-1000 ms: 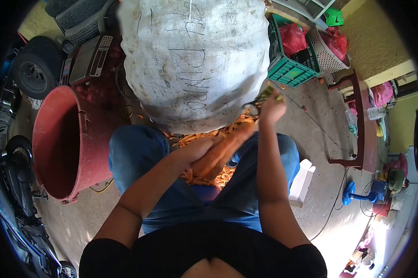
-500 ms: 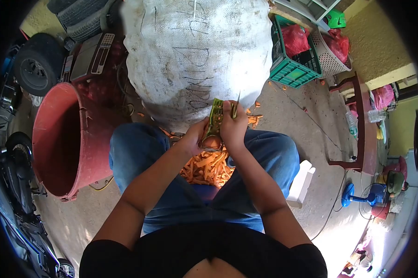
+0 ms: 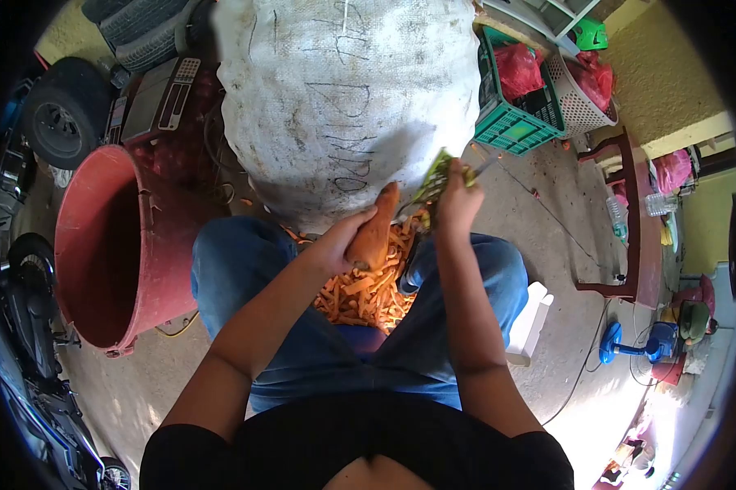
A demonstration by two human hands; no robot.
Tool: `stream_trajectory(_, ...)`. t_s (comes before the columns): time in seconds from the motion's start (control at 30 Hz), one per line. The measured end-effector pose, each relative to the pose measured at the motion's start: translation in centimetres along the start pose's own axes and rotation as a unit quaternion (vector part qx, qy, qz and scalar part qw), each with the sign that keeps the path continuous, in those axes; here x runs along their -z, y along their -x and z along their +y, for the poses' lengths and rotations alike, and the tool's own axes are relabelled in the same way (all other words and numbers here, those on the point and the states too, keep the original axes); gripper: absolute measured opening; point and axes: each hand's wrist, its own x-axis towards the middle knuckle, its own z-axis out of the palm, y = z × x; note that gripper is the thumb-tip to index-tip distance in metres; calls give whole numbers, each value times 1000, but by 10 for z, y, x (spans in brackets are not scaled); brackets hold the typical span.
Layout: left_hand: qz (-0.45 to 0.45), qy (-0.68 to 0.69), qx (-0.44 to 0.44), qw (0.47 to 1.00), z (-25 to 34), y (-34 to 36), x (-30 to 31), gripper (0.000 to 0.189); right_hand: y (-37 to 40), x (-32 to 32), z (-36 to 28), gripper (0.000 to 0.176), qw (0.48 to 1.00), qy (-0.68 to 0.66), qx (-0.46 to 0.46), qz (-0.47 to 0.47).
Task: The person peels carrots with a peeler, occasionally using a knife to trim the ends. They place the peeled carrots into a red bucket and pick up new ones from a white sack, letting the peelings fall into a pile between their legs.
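Note:
My left hand (image 3: 341, 245) is closed around a thick carrot (image 3: 374, 233), its narrow end pointing up and away from me. Off to the right, my right hand (image 3: 459, 206) grips a green slotted hand tool (image 3: 435, 181), smeared by motion, and a thin pointed blade (image 3: 487, 165) sticks out beyond the fingers. A gap separates the tool from the carrot. Below both hands, between my knees, lies a heap of orange carrot pieces (image 3: 366, 298).
A big white woven sack (image 3: 343, 106) stands right in front of me. To the left are a red barrel (image 3: 172, 212), a scale (image 3: 162, 102) and a motorcycle (image 3: 45, 327). A green crate (image 3: 519, 131), a wooden frame (image 3: 629, 212) and a blue fan (image 3: 613, 343) are on the right.
My right hand has swung right and slightly up with the green tool, away from the carrot. The carrot, earlier mostly behind the tool, now shows along its length in my left hand.

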Motion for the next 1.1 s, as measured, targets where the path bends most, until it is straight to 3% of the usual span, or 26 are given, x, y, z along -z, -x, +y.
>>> stream_trajectory(0.03,28,43,-26,998,-1,-4,3,30,19,-3,-12,23,997,-28,-30,-61)
stream_trajectory(0.07,-13,67,-54,996,-5,-14,14,27,34,-10,-17,25,994,-45,-55,-84)
stream_trajectory(0.1,-13,66,-55,996,-4,-14,13,27,44,-15,-16,24,994,-1,57,-96)
stream_trajectory(0.17,22,93,-37,995,-6,-14,8,26,57,-18,-23,23,985,80,74,-132)
stream_trajectory(0.27,42,62,-58,996,-9,-13,8,29,49,-21,-11,22,985,88,61,-134)
stream_trajectory(0.33,31,-15,-9,999,-4,6,-8,30,33,-21,7,22,985,119,92,-83)
stream_trajectory(0.37,17,-94,39,995,-1,13,-15,32,15,-17,5,24,988,145,53,4)
stream_trajectory(0.4,-42,-135,74,987,-6,16,-17,34,-13,-5,13,26,979,195,53,25)
stream_trajectory(0.43,-44,-135,76,987,-7,23,-24,34,-35,7,19,27,970,202,80,108)
stream_trajectory(0.47,1,-160,79,984,-6,33,-33,35,-50,16,14,25,973,177,-15,144)
stream_trajectory(0.5,46,-184,83,978,-6,38,-38,37,-49,18,14,25,973,178,-16,146)
stream_trajectory(0.53,-82,-131,74,985,-6,31,-22,39,-49,22,12,24,979,139,-10,149)
stream_trajectory(0.57,-84,-131,74,985,-5,24,-16,39,-46,25,6,23,983,100,-2,151)
stream_trajectory(0.67,-39,-3,18,999,1,3,1,34,-5,1,3,20,999,-40,15,3)
stream_trajectory(0.7,-36,-2,18,999,-2,-4,11,34,19,-1,-21,19,997,12,-9,-70)
stream_trajectory(0.73,-59,14,-3,998,-4,-10,19,33,36,-11,-21,19,994,-44,-11,-101)
stream_trajectory(0.77,-83,28,-24,996,-4,-13,22,33,47,-16,-14,19,990,6,44,-135)
stream_trajectory(0.8,-83,26,-24,996,-3,-10,14,33,57,-18,-21,20,982,45,121,-138)
stream_trajectory(0.87,30,51,-63,996,-5,-1,-5,31,59,-23,-12,20,984,43,84,-149)
stream_trajectory(0.93,27,-7,-42,999,-4,-7,9,32,53,-22,-10,20,983,64,47,-163)
stream_trajectory(1.0,24,-66,-23,997,-2,-1,6,33,42,-21,-5,21,982,102,127,-94)
stream_trajectory(1.03,26,-123,17,992,-4,10,-7,33,15,-18,9,21,982,166,87,-37)
stream_trajectory(1.1,25,-182,60,981,-10,23,-21,34,-39,4,23,21,963,215,123,101)
